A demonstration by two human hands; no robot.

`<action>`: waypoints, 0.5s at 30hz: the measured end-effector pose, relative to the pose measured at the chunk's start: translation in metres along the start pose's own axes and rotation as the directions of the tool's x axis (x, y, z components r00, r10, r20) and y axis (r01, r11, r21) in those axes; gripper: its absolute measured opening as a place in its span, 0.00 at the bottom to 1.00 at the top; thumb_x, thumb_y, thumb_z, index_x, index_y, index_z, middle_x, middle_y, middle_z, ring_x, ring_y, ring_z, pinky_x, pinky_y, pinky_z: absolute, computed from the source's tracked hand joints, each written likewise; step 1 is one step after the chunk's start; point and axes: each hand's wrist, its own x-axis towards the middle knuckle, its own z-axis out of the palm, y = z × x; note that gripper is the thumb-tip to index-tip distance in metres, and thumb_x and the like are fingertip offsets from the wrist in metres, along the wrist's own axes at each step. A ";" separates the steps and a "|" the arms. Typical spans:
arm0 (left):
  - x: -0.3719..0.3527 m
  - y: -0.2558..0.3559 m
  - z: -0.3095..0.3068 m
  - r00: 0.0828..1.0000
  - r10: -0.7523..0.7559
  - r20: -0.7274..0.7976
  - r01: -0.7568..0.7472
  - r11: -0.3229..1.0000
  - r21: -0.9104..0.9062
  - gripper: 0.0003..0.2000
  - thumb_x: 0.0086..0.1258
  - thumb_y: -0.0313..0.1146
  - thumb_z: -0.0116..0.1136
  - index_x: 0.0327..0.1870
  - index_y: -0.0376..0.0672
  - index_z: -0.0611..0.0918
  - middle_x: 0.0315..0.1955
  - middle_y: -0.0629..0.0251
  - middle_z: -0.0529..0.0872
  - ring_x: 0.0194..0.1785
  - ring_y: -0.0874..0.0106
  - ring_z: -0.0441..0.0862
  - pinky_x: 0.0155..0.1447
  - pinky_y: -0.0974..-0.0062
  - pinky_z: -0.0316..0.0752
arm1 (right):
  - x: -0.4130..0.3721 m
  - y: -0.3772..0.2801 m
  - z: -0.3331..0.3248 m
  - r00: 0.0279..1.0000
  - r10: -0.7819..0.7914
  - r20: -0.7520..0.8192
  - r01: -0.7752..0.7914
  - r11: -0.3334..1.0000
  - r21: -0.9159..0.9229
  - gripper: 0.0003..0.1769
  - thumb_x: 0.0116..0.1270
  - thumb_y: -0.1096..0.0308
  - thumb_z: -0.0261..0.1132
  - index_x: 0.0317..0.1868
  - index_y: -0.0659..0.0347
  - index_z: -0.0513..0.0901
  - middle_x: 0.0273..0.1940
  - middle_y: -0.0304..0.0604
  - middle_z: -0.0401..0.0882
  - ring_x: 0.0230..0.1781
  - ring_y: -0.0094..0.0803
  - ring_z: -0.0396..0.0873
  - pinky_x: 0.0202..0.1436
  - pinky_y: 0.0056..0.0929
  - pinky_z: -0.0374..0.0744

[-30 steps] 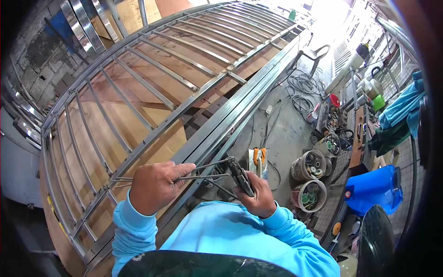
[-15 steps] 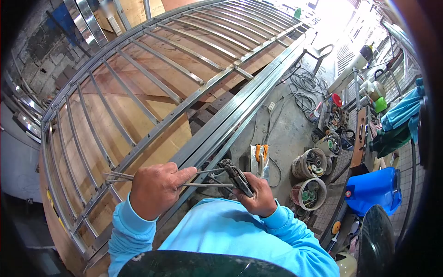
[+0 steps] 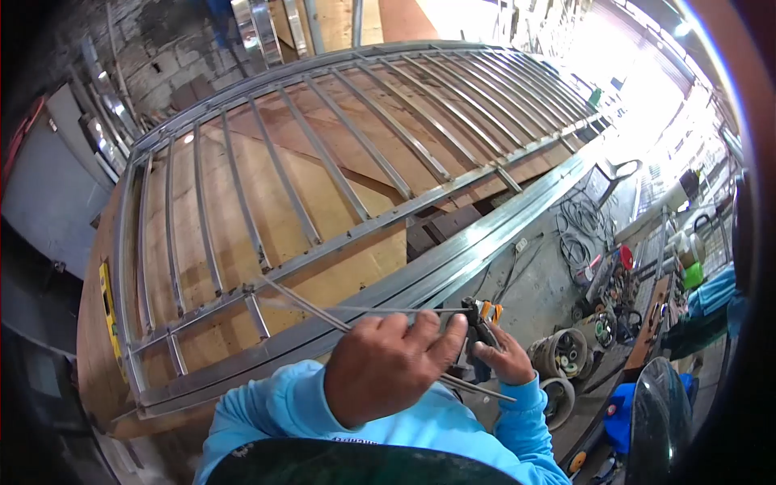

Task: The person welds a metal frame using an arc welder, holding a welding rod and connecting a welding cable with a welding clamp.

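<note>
My left hand (image 3: 390, 364) is closed around several thin welding rods (image 3: 301, 302), which stick out on both sides of the fist. One rod (image 3: 420, 310) reaches across to the jaws of a dark electrode holder (image 3: 480, 330). That holder sits in my right hand (image 3: 511, 360), its head tipped up and away from me. Both hands are in front of my chest, left forefinger close beside the holder. Beyond them lies a large metal frame (image 3: 347, 238) with many parallel bars. Long steel tubes (image 3: 501, 229) run along its near side.
Plywood (image 3: 356, 267) lies under the frame, with a yellow spirit level (image 3: 111, 315) at its left edge. To the right are buckets (image 3: 558, 353) of grinding discs, coiled cable (image 3: 584, 234) on the floor and a blue container (image 3: 621, 414).
My view has turned left, so the frame sits lower and further right. My left hand has come closer to the right, and one rod now lies apart from the others at the holder.
</note>
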 end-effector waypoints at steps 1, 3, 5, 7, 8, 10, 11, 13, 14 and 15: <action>-0.001 -0.002 -0.004 1.000 0.013 -0.015 -0.013 1.000 0.007 0.22 0.65 0.32 0.58 0.62 0.48 0.83 0.35 0.64 0.81 0.27 0.71 0.79 0.27 0.71 0.74 | 0.006 0.014 -0.011 1.000 0.023 0.003 -0.023 1.000 0.012 0.28 0.67 0.56 0.71 0.59 0.68 0.78 0.40 0.40 0.82 0.38 0.25 0.80 0.44 0.26 0.79; -0.006 -0.009 -0.018 0.999 0.003 -0.042 -0.001 0.999 0.041 0.24 0.64 0.32 0.60 0.63 0.46 0.82 0.34 0.64 0.81 0.27 0.70 0.79 0.27 0.70 0.76 | 0.012 0.003 -0.022 0.999 0.041 0.033 -0.044 0.995 0.093 0.25 0.68 0.59 0.68 0.57 0.68 0.78 0.38 0.39 0.82 0.35 0.25 0.80 0.41 0.25 0.79; -0.021 -0.019 -0.032 0.995 -0.094 -0.045 0.095 0.995 0.025 0.25 0.62 0.31 0.61 0.63 0.46 0.82 0.33 0.64 0.81 0.26 0.69 0.80 0.28 0.68 0.78 | 0.009 0.019 -0.037 0.982 0.136 -0.134 -0.102 0.967 0.234 0.22 0.70 0.55 0.65 0.53 0.66 0.80 0.35 0.41 0.82 0.32 0.29 0.80 0.39 0.29 0.80; -0.032 -0.028 -0.034 0.982 -0.188 0.034 0.189 0.980 -0.061 0.25 0.63 0.32 0.64 0.64 0.44 0.81 0.34 0.59 0.82 0.28 0.64 0.85 0.30 0.65 0.81 | 0.000 0.038 -0.033 0.959 0.058 -0.277 0.108 0.829 0.549 0.25 0.74 0.45 0.61 0.50 0.60 0.82 0.34 0.42 0.82 0.33 0.35 0.82 0.39 0.37 0.81; -0.035 -0.028 -0.021 0.976 -0.212 0.054 0.219 0.958 -0.185 0.24 0.65 0.35 0.65 0.64 0.44 0.81 0.35 0.58 0.82 0.29 0.61 0.85 0.31 0.64 0.82 | 0.001 0.032 -0.025 0.947 0.044 -0.318 0.185 0.734 0.654 0.25 0.74 0.44 0.60 0.50 0.59 0.82 0.35 0.42 0.82 0.34 0.37 0.82 0.40 0.38 0.81; -0.037 -0.019 0.024 0.964 -0.241 0.115 0.267 0.866 -0.423 0.25 0.68 0.40 0.65 0.66 0.42 0.79 0.37 0.55 0.84 0.31 0.56 0.86 0.33 0.61 0.82 | 0.004 0.010 -0.002 0.909 0.042 -0.414 0.342 0.489 0.802 0.26 0.76 0.42 0.59 0.50 0.58 0.82 0.37 0.43 0.83 0.36 0.39 0.83 0.43 0.42 0.82; -0.038 -0.014 0.050 0.970 -0.210 0.124 0.244 0.824 -0.511 0.27 0.69 0.45 0.66 0.66 0.43 0.79 0.41 0.54 0.85 0.34 0.52 0.87 0.36 0.57 0.83 | -0.002 -0.008 0.009 0.948 -0.006 -0.318 0.278 0.499 0.821 0.26 0.77 0.41 0.56 0.51 0.57 0.82 0.40 0.43 0.84 0.39 0.42 0.83 0.46 0.42 0.82; -0.038 -0.001 0.093 0.976 -0.171 0.132 0.216 0.744 -0.632 0.29 0.69 0.50 0.66 0.65 0.43 0.78 0.45 0.51 0.87 0.38 0.46 0.87 0.41 0.52 0.83 | -0.004 -0.045 0.045 0.948 -0.019 -0.318 0.298 0.405 0.864 0.27 0.77 0.41 0.56 0.51 0.57 0.82 0.41 0.44 0.85 0.40 0.43 0.83 0.48 0.43 0.82; -0.037 0.006 0.108 0.977 -0.165 0.136 0.213 0.714 -0.667 0.29 0.68 0.51 0.67 0.65 0.43 0.78 0.45 0.50 0.88 0.39 0.44 0.87 0.43 0.50 0.83 | -0.003 -0.058 0.062 0.947 -0.027 -0.321 0.309 0.355 0.882 0.27 0.77 0.40 0.55 0.50 0.57 0.82 0.41 0.45 0.85 0.41 0.44 0.83 0.50 0.43 0.82; -0.037 0.009 0.115 0.977 -0.157 0.141 0.211 0.683 -0.700 0.29 0.67 0.52 0.67 0.64 0.44 0.78 0.45 0.49 0.88 0.40 0.42 0.87 0.45 0.49 0.83 | -0.002 -0.066 0.074 0.947 -0.051 -0.316 0.312 0.366 0.876 0.27 0.77 0.40 0.55 0.51 0.57 0.82 0.41 0.46 0.85 0.42 0.44 0.84 0.51 0.45 0.82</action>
